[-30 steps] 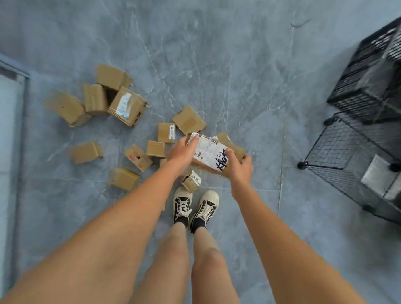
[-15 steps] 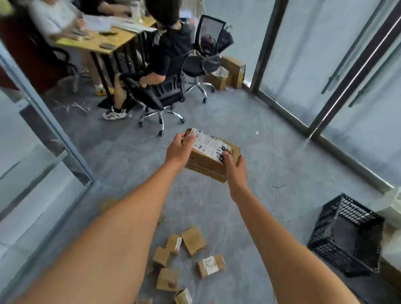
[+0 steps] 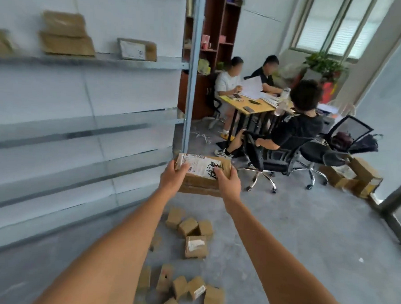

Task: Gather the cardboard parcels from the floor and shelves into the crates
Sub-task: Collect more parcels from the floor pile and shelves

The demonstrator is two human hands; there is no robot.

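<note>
Both hands, left hand [image 3: 173, 181] and right hand [image 3: 228, 184], clamp opposite ends of the brown labelled cardboard parcel [image 3: 201, 175], carried level at arm's length above scattered small floor parcels [image 3: 195, 245], presumably crate-bound, no crate visible.

Brown parcel [image 3: 203, 175] with a white label scrawled in black; grey floor [image 3: 307, 227], yellow table [image 3: 248, 105], black chairs [image 3: 278, 156].

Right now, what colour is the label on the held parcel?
White with black handwriting, on the brown cardboard parcel held by both hands; head view.
</note>
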